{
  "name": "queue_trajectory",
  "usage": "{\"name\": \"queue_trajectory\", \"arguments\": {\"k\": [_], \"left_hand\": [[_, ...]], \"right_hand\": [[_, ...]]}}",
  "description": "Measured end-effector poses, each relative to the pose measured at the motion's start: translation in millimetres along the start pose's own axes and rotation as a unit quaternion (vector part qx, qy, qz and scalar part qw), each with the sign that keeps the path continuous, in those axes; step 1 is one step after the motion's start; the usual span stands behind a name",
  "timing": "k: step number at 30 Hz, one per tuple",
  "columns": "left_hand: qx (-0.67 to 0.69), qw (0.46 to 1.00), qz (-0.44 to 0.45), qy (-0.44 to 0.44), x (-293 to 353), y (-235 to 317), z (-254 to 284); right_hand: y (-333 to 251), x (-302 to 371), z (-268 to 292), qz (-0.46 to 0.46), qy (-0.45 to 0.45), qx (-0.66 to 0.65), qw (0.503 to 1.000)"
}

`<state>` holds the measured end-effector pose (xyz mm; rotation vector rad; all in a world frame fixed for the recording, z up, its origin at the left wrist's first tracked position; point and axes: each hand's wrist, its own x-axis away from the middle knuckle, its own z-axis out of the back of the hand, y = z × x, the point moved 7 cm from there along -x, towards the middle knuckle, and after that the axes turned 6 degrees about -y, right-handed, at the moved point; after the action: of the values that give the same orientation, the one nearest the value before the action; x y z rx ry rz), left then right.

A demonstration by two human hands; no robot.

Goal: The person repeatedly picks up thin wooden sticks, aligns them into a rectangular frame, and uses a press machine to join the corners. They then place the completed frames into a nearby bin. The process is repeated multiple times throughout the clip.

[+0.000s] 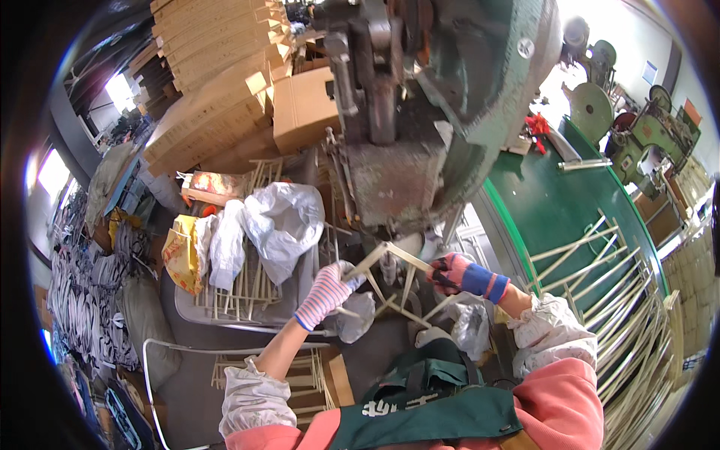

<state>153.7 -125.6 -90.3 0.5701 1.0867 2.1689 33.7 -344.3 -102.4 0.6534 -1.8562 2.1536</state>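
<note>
Both my hands wear knitted gloves and hold one cream-coloured frame of thin bars (pixel 367 261) under the head of a green press (pixel 394 176). My left hand (pixel 327 291), in a pink striped glove, is closed around the frame's left bar. Its right bar ends in the fingers of my right hand (pixel 459 274), gloved in blue and red. The two bars meet in a peak just below the press head, and thinner bars slant down from them. Part of the tooling behind the frame is hidden.
Left of the press, a grey bin (pixel 225 324) carries similar frames and a white sack (pixel 289 225). Clear plastic bags (pixel 471 330) hang near my lap. At right, many cream frames (pixel 630 322) lean by a green table (pixel 540 191). Cardboard stacks (pixel 214 112) rise behind.
</note>
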Motion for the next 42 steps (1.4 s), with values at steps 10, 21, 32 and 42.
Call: {"name": "queue_trajectory", "arguments": {"k": [10, 21, 32, 42], "left_hand": [[-0.137, 0.972, -0.048, 0.187, 179, -14, 130], [0.256, 0.801, -0.078, 0.536, 390, -200, 174], [0.093, 0.995, 0.013, 0.035, 260, -18, -74], [0.413, 0.909, 0.042, 0.015, 89, 10, -133]], "right_hand": [[146, 5, 91, -0.110, -0.023, 0.049, 0.993], [152, -18, 62, 0.410, 0.008, -0.343, 0.845], [31, 70, -71, 0.186, -0.186, -0.075, 0.962], [34, 24, -26, -0.006, 0.017, -0.233, 0.972]]}}
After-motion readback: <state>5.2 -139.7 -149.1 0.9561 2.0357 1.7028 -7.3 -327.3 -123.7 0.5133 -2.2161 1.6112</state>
